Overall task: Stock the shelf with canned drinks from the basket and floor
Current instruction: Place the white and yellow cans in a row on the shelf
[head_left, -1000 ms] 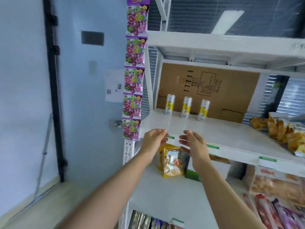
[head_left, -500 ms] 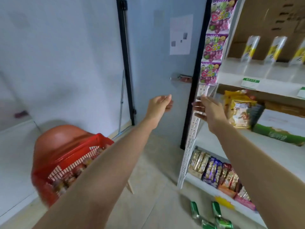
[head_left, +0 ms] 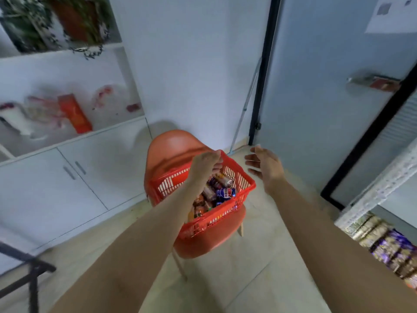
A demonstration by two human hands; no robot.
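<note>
1. left hand (head_left: 206, 162): stretched out over the red slatted plastic basket (head_left: 225, 214), back of the hand up. its fingers (head_left: 217, 165) are bent downward just inside the far rim. the hand hides whatever they touch or hold, so the grip cannot be told.
2. right hand (head_left: 265, 166): fingers (head_left: 250, 158) spread and nearly straight, palm turned toward the basket, holding nothing. it hangs in the air just beside the basket's far right corner, apart from it.
3. red slatted plastic basket: under the left fingers and left of the right fingers. it sits on the seat of an orange-red moulded plastic chair (head_left: 171, 147), whose backrest rises beyond the left fingers.
4. canned drinks (head_left: 208, 193): a loose heap of mixed cans lying in the basket, below the left fingers. it includes a blue can with a red-and-white emblem (head_left: 225, 192) and a can showing its silver end (head_left: 229, 183). the silver-ended can lies nearest the left fingers.
5. white perforated metal shelf upright (head_left: 381, 186): well to the right of the right fingers, with purple and gold snack packets (head_left: 388, 242) on its low level.
6. pale blue door (head_left: 316, 86): beyond the right fingers, with a metal handle (head_left: 372, 83).
7. white cupboard (head_left: 67, 177): well to the left of the left fingers, with a blurred orange box (head_left: 75, 114) on its open ledge.
8. beige tiled floor (head_left: 259, 256): under the chair and both forearms.
</note>
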